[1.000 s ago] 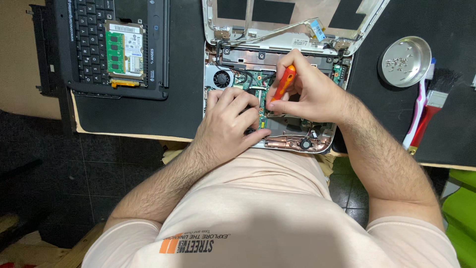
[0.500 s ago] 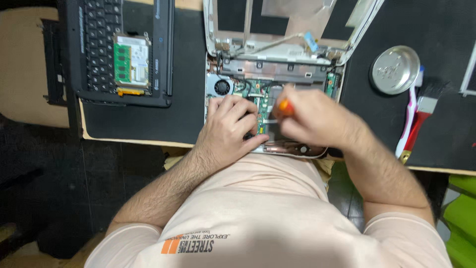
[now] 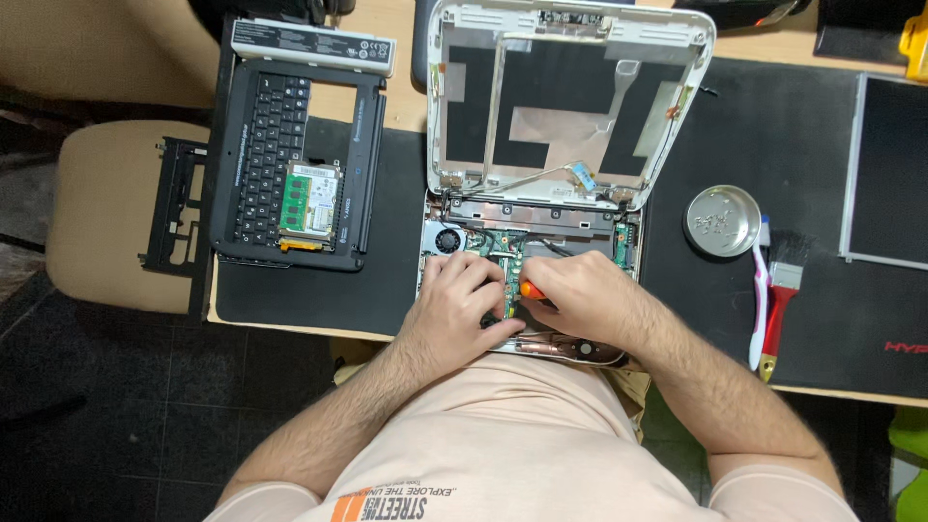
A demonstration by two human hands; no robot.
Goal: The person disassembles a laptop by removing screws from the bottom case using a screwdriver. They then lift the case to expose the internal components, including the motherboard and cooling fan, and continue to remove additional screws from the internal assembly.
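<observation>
This looks like a small electronics repair workshop. A desk (image 3: 406,106) covered by black work mats carries an opened laptop (image 3: 530,242) stripped to its circuit board. Left of the left hand (image 3: 462,304) lies a removed keyboard panel (image 3: 290,164); right of the right hand (image 3: 580,300) sit a metal screw dish (image 3: 722,220), a brush (image 3: 778,300) and a detached screen panel (image 3: 887,169). Dark tile floor (image 3: 145,406) lies below.

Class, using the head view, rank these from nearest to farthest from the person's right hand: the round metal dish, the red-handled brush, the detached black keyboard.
From the right hand:
1. Round metal dish, to its right.
2. Red-handled brush, farther right, near the mat's front edge.
3. Detached black keyboard, far left.
</observation>
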